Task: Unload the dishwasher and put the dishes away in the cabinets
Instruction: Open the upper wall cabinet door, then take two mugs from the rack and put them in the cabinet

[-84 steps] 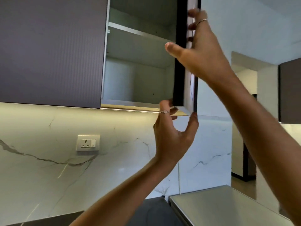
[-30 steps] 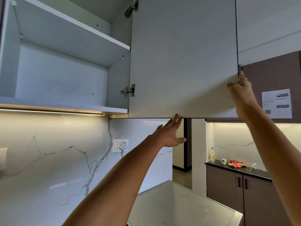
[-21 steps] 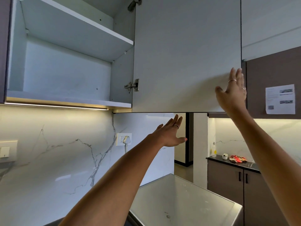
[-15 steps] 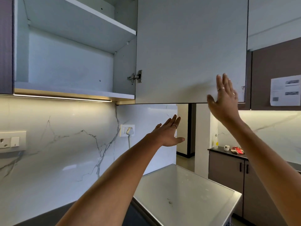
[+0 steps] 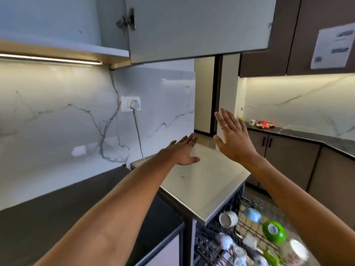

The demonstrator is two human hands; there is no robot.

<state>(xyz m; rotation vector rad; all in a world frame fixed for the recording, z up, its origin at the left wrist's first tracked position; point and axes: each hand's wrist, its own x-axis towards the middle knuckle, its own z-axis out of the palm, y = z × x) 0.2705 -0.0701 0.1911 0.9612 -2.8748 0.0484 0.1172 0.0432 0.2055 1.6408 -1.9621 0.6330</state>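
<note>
The wall cabinet stands open, its grey door (image 5: 199, 25) swung out to the right above me. Both my hands are in the air below it, holding nothing. My left hand (image 5: 184, 150) stretches forward with straight fingers over the steel top. My right hand (image 5: 230, 135) is raised beside it, fingers spread. At the bottom right the dishwasher's black wire rack (image 5: 249, 227) is pulled out. In it lie a white cup (image 5: 228, 218), a blue cup (image 5: 253, 215), a green bowl (image 5: 273, 231) and several other white dishes.
A steel top (image 5: 201, 181) covers the dishwasher. A dark counter (image 5: 57, 208) runs along the marble wall to the left. A socket with a plug and cord (image 5: 132, 104) sits on the wall. Brown cabinets (image 5: 288, 162) and another counter line the right side.
My view has dropped from the cabinet to the counter and the rack. My right hand left the cabinet door and came down beside my left hand. The door stays open.
</note>
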